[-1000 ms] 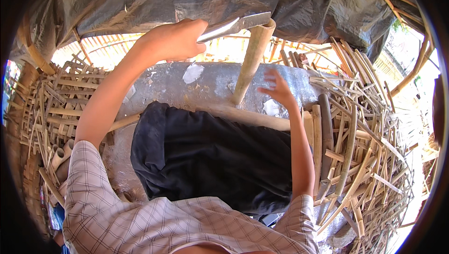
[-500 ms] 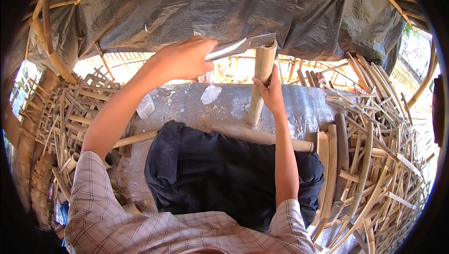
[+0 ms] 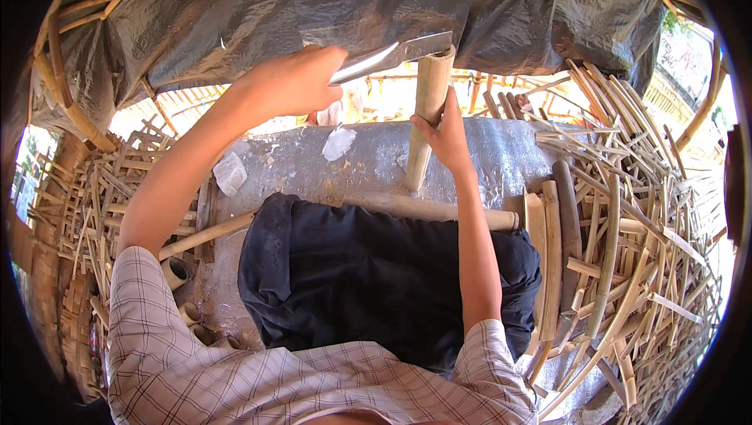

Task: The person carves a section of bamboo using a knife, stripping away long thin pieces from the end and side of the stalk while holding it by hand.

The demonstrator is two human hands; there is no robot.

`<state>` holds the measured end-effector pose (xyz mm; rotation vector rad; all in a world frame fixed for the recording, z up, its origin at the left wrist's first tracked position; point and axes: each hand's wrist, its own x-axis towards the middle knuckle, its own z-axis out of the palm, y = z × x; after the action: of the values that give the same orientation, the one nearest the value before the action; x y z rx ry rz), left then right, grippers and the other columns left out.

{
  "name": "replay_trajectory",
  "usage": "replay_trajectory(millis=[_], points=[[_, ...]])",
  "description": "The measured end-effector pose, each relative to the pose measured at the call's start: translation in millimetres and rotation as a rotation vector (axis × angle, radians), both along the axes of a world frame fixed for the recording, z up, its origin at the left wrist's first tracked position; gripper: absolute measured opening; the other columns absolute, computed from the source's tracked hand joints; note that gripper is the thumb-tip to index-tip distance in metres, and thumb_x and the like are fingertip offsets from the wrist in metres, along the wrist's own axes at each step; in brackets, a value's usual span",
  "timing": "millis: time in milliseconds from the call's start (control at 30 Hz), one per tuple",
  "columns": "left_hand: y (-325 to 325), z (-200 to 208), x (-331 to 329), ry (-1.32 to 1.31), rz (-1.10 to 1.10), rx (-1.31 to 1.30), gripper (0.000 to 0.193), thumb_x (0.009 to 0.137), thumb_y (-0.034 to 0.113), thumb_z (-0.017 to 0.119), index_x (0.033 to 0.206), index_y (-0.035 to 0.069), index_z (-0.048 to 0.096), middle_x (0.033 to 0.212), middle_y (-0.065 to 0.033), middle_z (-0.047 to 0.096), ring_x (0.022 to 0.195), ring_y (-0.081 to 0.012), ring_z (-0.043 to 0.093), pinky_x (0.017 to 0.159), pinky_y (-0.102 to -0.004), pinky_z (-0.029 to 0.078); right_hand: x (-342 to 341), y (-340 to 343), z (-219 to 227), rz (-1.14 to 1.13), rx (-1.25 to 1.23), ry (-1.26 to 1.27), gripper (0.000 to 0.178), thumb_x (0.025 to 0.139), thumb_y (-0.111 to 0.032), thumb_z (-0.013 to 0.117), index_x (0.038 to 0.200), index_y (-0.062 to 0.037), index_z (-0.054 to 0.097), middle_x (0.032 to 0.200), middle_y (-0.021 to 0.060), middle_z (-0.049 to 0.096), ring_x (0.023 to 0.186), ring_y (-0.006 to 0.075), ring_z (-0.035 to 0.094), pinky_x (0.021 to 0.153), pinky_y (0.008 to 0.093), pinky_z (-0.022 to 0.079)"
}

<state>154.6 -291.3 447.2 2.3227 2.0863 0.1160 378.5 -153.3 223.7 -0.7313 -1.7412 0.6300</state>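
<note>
My left hand (image 3: 301, 84) is closed in a fist at the near end of a broad-bladed knife (image 3: 384, 57); the handle is hidden in the fingers. The blade's far end lies at the top rim of an upright bamboo tube (image 3: 430, 100), and I cannot tell whether it has cut in. My right hand (image 3: 446, 137) wraps round that tube from the right, thumb on the near side. The tube's foot stands on a grey, scuffed surface. My crossed or folded legs in dark cloth (image 3: 360, 284) are just nearer.
Another bamboo length (image 3: 439, 212) lies crosswise before my legs. Split bamboo pieces (image 3: 627, 268) are heaped on the right, and more strips (image 3: 94, 206) on the left. A pale stone-like lump (image 3: 229, 173) sits left of centre. Dark plastic sheeting (image 3: 376, 2) hangs beyond.
The whole view has shifted slightly, so everything sits a little higher and further left. Both grips stay the same, and the blade remains at the tube's top.
</note>
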Motion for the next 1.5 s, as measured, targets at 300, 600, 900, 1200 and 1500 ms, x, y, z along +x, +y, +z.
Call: replay_trajectory(millis=[300, 600, 900, 1200, 1500], points=[[30, -17, -20, 0.121, -0.111, 0.135, 0.050, 0.095, 0.022, 0.063, 0.139, 0.001, 0.052, 0.129, -0.0286, 0.062, 0.119, -0.0432, 0.064, 0.096, -0.0500, 0.052, 84, 26, -108, 0.116, -0.479, -1.482, 0.095, 0.069, -0.034, 0.094, 0.147, -0.0070, 0.045, 0.145, 0.0255, 0.052, 0.137, 0.0449, 0.049, 0.112, 0.0551, 0.044], [38, 6, -29, 0.064, -0.081, 0.005, 0.035, 0.094, 0.026, 0.062, 0.116, 0.001, 0.054, 0.085, -0.0162, 0.067, 0.056, -0.0243, 0.063, 0.052, -0.0407, 0.048, 135, 1, -220, -0.188, -0.282, -1.581, 0.041, 0.093, -0.015, 0.066, 0.133, -0.0200, 0.061, 0.120, 0.0108, 0.074, 0.125, 0.0347, 0.063, 0.112, 0.0710, 0.031], [5, 2, -65, 0.008, 0.008, -0.075, 0.048, 0.094, 0.026, 0.062, 0.136, 0.005, 0.053, 0.092, -0.0140, 0.070, 0.060, -0.0210, 0.066, 0.052, -0.0373, 0.051, 151, 0, -191, -0.103, -0.317, -1.569, 0.053, 0.082, -0.018, 0.080, 0.130, -0.0149, 0.061, 0.120, 0.0153, 0.073, 0.121, 0.0368, 0.066, 0.106, 0.0617, 0.044], [39, -32, -85, -0.084, -0.007, -0.003, 0.049, 0.095, 0.026, 0.061, 0.136, 0.002, 0.051, 0.099, -0.0154, 0.070, 0.060, -0.0214, 0.065, 0.053, -0.0381, 0.051, 146, -59, -70, -0.154, 0.083, -1.596, 0.050, 0.075, -0.017, 0.081, 0.120, -0.0069, 0.060, 0.106, 0.0170, 0.070, 0.109, 0.0373, 0.068, 0.091, 0.0529, 0.052], [52, -12, -59, -0.024, -0.081, 0.003, 0.044, 0.095, 0.025, 0.061, 0.131, 0.001, 0.052, 0.115, -0.0181, 0.067, 0.070, -0.0257, 0.069, 0.059, -0.0415, 0.055, 255, -142, 86, -0.770, 0.715, -1.803, 0.029, 0.086, -0.013, 0.067, 0.114, -0.0132, 0.063, 0.094, 0.0065, 0.067, 0.091, 0.0229, 0.063, 0.083, 0.0403, 0.050]])
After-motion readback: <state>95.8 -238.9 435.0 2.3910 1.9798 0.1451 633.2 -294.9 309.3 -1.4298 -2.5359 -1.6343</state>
